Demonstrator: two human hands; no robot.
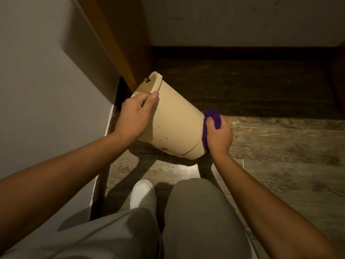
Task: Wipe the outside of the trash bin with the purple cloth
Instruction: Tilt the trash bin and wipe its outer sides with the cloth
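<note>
Knees [201, 221] in grey trousers fill the bottom of the frame, one white shoe [142, 195] between them; person looks crouched over the floor [280, 143].

Both forearms reach up toward mid-frame. Left hand [135, 114] grips the bin [175, 124] at its rim end, thumb lying on the outer wall, fingers out of sight, probably hooked over the lip. Right hand [219, 135] is clenched around the cloth [211, 116], bunched purple, pressed against the bin's base end at centre-right.

Bin is beige, tipped hard over, mouth pointing upper left toward the wooden post [119, 43], base pointing lower right. It appears lifted off the floor, shadow beneath it. Small brown specks show on the side wall facing the camera, plus a dark mark near the lower edge.

Step in hand, my read: wiping the bottom edge of the outside. Side wall looks not yet clean.

Next move needs: left hand rolling the bin to bring the specked wall under the cloth, right hand dragging along the wall toward the rim, firm pressure on the specks. Cloth is balled; spreading it flatter would cover more.

Beyond: dark floorboards and white wall [242, 21] at top.
</note>
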